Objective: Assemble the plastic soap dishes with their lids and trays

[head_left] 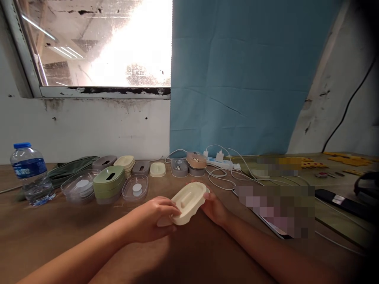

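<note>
Cream tray (192, 199) (tilted) between hands (160, 217) (217, 208)

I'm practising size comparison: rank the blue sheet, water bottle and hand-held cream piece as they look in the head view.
1. Blue sheet, by far
2. Water bottle
3. Hand-held cream piece, partly covered

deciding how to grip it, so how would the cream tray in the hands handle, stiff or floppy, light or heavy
The cream tray is probably light for its size, since its walls look thin. It is likely stiff: it shows no sag between the left hand and the right hand. Its smooth-looking surface may be slightly slippery.
</note>
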Motion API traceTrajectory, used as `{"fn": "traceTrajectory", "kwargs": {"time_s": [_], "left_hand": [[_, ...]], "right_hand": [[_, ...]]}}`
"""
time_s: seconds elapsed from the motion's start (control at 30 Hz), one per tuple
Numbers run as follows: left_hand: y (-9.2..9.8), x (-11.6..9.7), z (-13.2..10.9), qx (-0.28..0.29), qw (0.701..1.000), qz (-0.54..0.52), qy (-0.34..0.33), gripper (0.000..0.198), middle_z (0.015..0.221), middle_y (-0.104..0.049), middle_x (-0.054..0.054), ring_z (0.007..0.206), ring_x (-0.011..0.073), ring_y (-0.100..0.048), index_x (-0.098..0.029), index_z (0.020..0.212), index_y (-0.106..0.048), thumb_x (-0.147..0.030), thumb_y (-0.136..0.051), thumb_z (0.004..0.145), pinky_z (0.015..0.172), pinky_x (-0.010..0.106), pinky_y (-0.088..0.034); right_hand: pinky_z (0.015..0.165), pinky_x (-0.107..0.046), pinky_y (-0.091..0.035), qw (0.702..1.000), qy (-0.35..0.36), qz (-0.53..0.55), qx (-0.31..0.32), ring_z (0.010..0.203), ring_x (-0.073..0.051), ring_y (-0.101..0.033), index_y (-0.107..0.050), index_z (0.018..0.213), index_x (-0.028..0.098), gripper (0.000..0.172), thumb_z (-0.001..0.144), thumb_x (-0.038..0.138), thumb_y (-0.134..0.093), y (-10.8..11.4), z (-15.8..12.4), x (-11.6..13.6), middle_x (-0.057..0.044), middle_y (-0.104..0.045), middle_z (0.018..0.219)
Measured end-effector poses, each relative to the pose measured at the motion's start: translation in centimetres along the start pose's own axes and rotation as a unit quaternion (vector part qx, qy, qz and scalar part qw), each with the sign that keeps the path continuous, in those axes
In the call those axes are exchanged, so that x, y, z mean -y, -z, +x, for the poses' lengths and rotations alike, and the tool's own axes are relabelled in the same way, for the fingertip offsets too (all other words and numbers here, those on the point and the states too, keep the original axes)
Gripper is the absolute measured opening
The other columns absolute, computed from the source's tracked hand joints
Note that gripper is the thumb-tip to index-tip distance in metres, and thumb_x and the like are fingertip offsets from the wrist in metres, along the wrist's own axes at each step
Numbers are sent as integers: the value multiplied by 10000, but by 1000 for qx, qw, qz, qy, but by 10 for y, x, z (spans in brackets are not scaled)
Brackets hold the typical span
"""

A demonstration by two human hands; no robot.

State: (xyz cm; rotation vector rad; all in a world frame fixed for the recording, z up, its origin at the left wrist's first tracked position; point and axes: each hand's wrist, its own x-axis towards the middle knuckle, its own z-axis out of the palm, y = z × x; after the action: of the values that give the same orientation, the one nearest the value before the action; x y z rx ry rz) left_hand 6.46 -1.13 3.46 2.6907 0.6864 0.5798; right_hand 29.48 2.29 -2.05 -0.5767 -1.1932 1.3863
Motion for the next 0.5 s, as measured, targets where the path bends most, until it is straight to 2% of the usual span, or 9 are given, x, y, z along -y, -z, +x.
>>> {"fn": "traceTrajectory", "kwargs": {"time_s": [0.1,0.2,0.3,0.37,0.43,0.5], "left_hand": [[1,-6,9,-17,1000,-11,20,219,915,-615,59,801,138,-587,-194,981,-641,-279,-489,848,702,204,-464],[15,12,26,-71,997,21,36,219,901,-605,52,747,124,-582,-173,943,-647,-282,-477,859,666,196,-448],[33,49,55,-124,980,126,90,229,941,-600,63,809,146,-588,-157,958,-639,-261,-454,873,738,227,-443],[40,79,77,-90,958,210,173,243,980,-589,76,884,162,-585,-155,981,-628,-221,-412,893,792,241,-438],[40,107,96,-63,949,227,210,209,994,-586,100,948,193,-573,-133,939,-637,-191,-446,878,830,271,-435],[35,129,109,-33,942,231,239,191,1030,-579,101,954,202,-569,-129,982,-609,-221,-484,870,831,328,-455]], "right_hand": [[794,-393,-446,999,-4,27,-21,968,-268,-543,-559,1033,249,493,601,470,-644,2,4,-1,-54,-603,1056],[872,-383,-423,997,-21,52,-61,1004,-232,-546,-559,1002,255,444,634,477,-674,3,8,-4,-33,-587,1073],[830,-363,-445,994,-57,23,-89,935,-208,-582,-574,958,235,405,628,420,-717,3,10,-7,-30,-595,1010],[738,-328,-461,994,-68,-11,-86,812,-183,-599,-595,889,205,346,620,374,-733,2,9,-8,-23,-609,879],[656,-291,-447,994,-72,-28,-74,699,-154,-584,-607,821,186,294,612,343,-741,1,8,-9,-5,-599,752],[611,-268,-424,994,-74,-36,-68,638,-133,-557,-613,778,178,267,602,325,-749,0,7,-10,11,-582,688]]}}
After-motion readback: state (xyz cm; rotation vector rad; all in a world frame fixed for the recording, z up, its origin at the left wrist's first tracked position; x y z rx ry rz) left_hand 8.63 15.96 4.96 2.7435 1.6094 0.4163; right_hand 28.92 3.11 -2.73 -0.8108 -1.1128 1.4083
